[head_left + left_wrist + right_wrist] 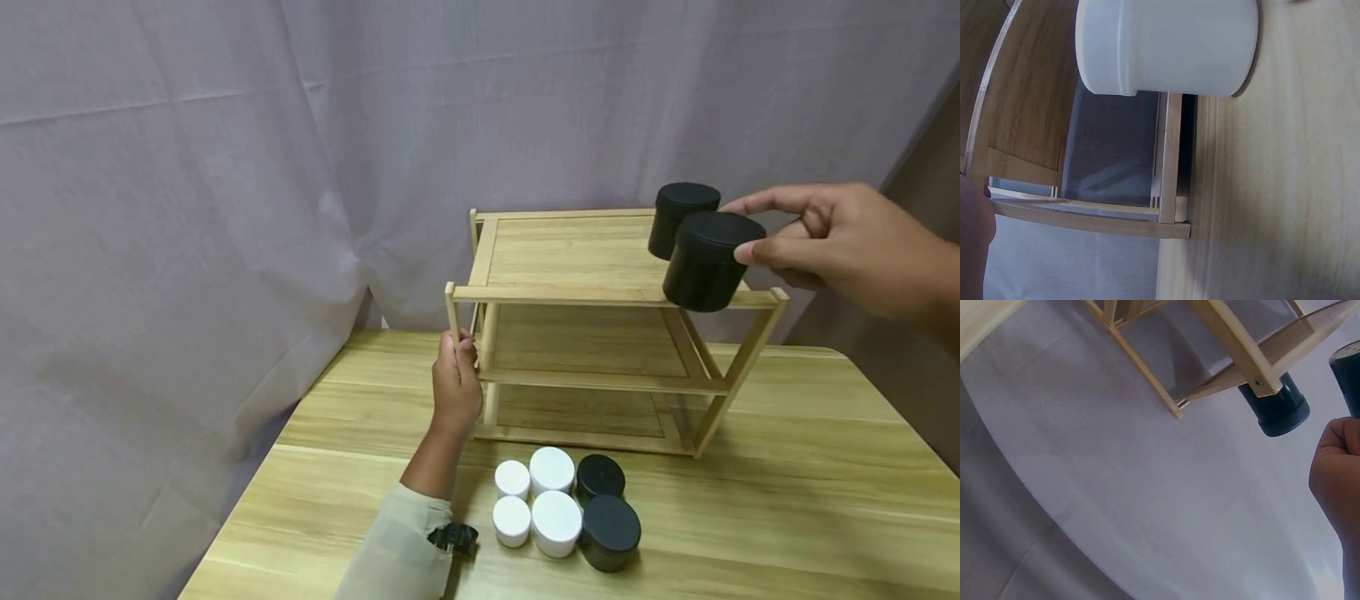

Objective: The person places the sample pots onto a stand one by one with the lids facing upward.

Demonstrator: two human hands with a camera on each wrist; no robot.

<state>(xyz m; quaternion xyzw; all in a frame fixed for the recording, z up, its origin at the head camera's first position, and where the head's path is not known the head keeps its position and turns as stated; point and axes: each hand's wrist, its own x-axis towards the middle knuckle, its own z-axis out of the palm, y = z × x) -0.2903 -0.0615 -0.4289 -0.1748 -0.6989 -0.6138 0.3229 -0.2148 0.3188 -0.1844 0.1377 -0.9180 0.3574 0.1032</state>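
Observation:
My right hand [847,246] pinches a black lidded jar [705,265] between thumb and fingers, upright at the right end of the wooden shelf rack [566,250]. In the right wrist view, this jar's end [1347,359] shows apart from the rack. A second black jar [666,225] stands on the top tier, just behind the held one. My left hand [456,383] grips the rack's front left post. Only part of that hand [974,231] enters the left wrist view, where a white jar [1185,47] looms close.
In front of the rack, several white jars [557,525] and two black jars [611,533] stand grouped on the wooden table [360,467]. The rack's middle tier [585,342] and bottom tier [577,412] hold no jars. A grey curtain [187,208] hangs behind and to the left.

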